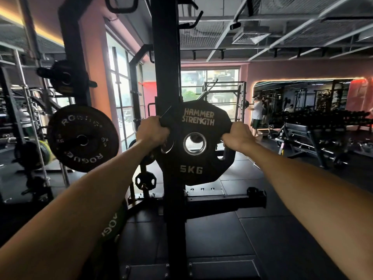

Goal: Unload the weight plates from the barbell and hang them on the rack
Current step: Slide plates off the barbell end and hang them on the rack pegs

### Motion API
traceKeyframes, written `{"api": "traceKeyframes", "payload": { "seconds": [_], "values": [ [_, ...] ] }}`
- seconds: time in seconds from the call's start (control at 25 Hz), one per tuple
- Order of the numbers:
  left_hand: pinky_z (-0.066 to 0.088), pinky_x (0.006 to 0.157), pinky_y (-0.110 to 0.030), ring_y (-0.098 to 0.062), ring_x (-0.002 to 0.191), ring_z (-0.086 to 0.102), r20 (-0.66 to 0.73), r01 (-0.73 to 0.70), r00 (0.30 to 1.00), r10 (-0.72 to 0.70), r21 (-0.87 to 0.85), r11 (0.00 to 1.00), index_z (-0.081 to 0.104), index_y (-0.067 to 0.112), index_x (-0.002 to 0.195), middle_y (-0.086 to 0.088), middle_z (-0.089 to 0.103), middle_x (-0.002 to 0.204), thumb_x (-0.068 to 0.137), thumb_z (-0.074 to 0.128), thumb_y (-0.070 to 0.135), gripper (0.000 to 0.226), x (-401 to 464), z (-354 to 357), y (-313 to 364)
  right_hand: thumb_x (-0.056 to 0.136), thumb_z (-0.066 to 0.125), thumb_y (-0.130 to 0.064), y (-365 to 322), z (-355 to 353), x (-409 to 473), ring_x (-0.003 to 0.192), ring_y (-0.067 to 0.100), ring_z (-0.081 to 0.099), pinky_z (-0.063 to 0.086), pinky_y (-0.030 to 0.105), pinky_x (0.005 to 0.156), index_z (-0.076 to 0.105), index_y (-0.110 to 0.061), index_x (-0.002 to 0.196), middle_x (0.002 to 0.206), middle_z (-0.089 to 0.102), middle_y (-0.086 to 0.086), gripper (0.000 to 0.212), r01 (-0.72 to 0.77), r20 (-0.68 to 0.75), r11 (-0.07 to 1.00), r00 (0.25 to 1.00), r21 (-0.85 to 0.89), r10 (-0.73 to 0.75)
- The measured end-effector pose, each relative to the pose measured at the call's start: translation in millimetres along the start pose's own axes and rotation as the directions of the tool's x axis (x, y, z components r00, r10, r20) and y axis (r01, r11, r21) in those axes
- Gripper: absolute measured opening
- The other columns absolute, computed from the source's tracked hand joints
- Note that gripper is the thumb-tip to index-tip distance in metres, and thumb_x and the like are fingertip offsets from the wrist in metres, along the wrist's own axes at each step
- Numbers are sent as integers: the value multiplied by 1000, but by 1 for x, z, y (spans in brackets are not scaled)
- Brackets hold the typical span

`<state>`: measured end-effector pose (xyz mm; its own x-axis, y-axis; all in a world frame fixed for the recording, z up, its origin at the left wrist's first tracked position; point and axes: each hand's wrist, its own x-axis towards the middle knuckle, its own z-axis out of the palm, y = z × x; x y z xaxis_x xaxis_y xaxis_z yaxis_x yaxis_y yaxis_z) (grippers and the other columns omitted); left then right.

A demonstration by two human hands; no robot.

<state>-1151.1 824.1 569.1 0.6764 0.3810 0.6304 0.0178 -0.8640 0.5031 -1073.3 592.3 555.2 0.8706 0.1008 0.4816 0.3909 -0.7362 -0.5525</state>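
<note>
Hammer Strength plate (pixel 194 142), black, marked 5KG, sits dead centre of the frame, face-on to the camera and held up in both hands right against the black rack upright (pixel 165 77). Left hand (pixel 152 131) has its fingers curled round the plate's upper left edge, gripping through a cut-out there. Right hand (pixel 238 135) is wrapped round the opposite edge the same way, knuckles toward us. Both forearms stretch out straight from the lower corners of the frame. The plate's steel-ringed centre hole (pixel 194 143) is open, daylight showing through it, so it is on no peg; whether a peg lies just behind it, I cannot tell.

Over at middle left, a Rogue plate (pixel 82 138), round and also marked 5 KG, hangs on a peg off another upright. Above it, upper left, a smaller dark plate (pixel 65 77) sits on its own peg. Below the left hand, a little grip plate (pixel 145 181) hangs low beside the upright. At lower left, the edge of a green-lettered plate (pixel 111 225) peeks out from behind the left forearm.

Far right of the frame, a dumbbell rack (pixel 323 120) runs along a lit mirror wall, and a person in a white top (pixel 257 116) stands in the distance just right of the held plate.
</note>
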Motion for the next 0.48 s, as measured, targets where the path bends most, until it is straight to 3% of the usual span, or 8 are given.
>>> {"api": "traceKeyframes", "payload": {
  "seconds": [0.2,0.36,0.48],
  "values": [
    [42,64,-28,-23,70,57,-25,4,1000,-3,48,999,64,14,80,-2,61,74,78,60,14,4,-29,-64,-21,75,65,-17,-49,1,-39,78,29,59,41,29,62,60,-10,79,83,59,9,10,53,18,998,998,30,-53],
    [50,65,-31,-26,71,64,-56,56,997,-55,21,998,64,13,75,-5,66,71,72,59,12,6,-37,-123,-74,76,67,-18,-116,23,-58,88,31,62,44,28,66,65,-9,103,91,61,8,29,136,-8,989,991,57,-135],
    [50,66,-30,-28,77,67,-50,55,997,-53,48,997,70,12,79,-6,70,77,69,60,21,16,-37,-166,-131,73,69,-23,-172,59,-74,87,29,60,47,29,66,64,-6,96,95,60,9,29,197,-28,980,980,17,-197]
  ]
}}
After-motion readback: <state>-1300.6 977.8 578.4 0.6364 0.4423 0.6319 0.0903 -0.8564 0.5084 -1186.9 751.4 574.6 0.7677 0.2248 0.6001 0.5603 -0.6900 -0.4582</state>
